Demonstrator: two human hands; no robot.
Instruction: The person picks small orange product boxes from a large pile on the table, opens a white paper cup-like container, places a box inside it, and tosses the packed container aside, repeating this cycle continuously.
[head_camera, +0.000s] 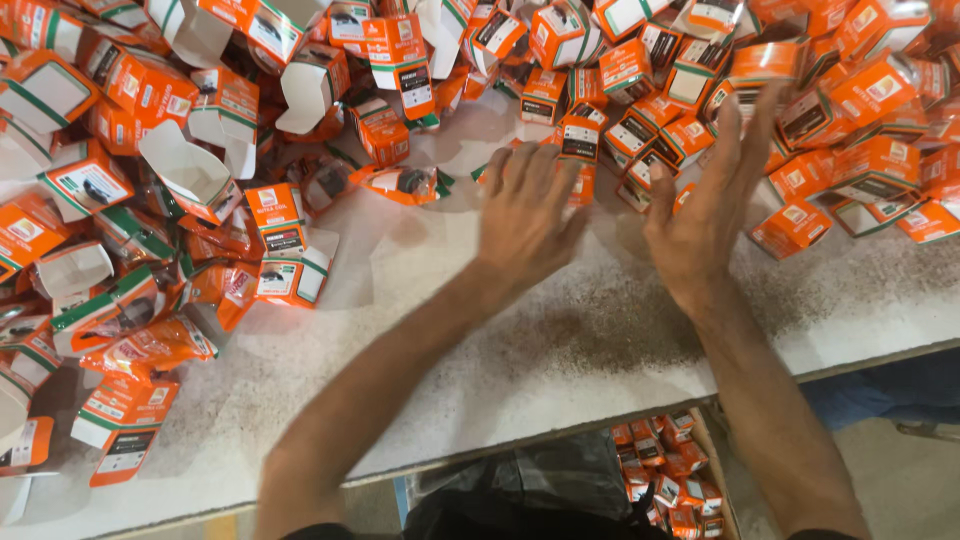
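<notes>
Both hands, left (525, 215) and right (705, 215), lay spread and empty against the boxes (640, 125) mid-bench (520, 350); a hard sweep might have spilled some off the bench's near edge.

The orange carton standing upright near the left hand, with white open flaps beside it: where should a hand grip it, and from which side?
Probably grip the orange carton by its two narrow side walls, coming from above. It stands upright with bare table to its right, so the left hand has room to close on it there.
</notes>
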